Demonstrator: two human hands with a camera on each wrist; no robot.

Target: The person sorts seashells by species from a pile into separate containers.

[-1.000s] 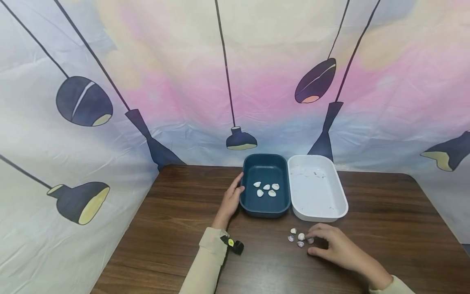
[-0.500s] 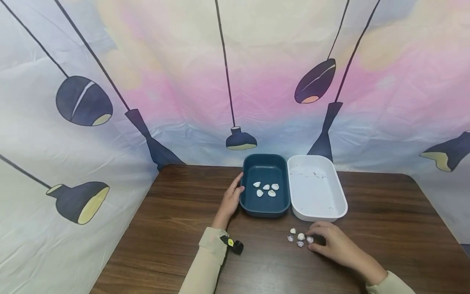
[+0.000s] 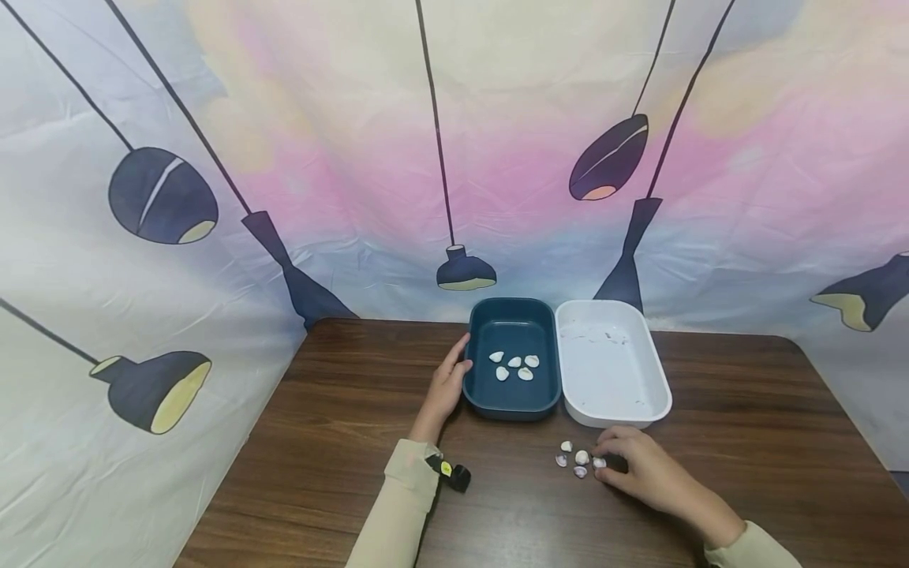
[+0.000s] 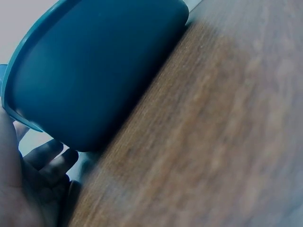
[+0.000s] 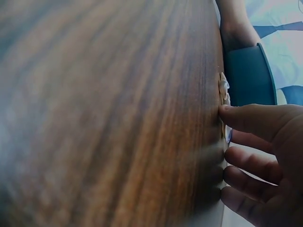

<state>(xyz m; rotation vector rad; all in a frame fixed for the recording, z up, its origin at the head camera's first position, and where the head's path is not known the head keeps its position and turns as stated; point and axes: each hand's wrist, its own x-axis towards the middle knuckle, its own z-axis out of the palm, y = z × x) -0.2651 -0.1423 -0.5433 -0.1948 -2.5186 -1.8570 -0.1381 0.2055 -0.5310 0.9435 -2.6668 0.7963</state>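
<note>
My left hand (image 3: 446, 388) rests against the left side of a dark teal tray (image 3: 487, 402), its fingers fairly straight along the wall, as the left wrist view also shows. Several white seashells (image 3: 514, 362) lie spread on the tray's floor. At the front, my right hand (image 3: 649, 471) pinches a small whitish-purple seashell (image 3: 600, 463) between thumb and index finger at table level. In the right wrist view the thumb (image 5: 251, 118) partly covers that shell, and the other fingers are spread below. Just left of it sit several loose seashells (image 3: 581, 457), white and purplish.
A white tray (image 3: 663, 398) with small dark specks inside stands against the teal tray's right side. Both stand on a brown wooden table (image 3: 341, 442), with a patterned cloth (image 3: 355, 158) hanging behind. A black strap with a small device (image 3: 454, 475) is on the left wrist.
My right thumb and index finger have closed in around the rightmost loose seashell, the hand shifting very slightly. The left hand, the trays and the other shells have stayed put.
</note>
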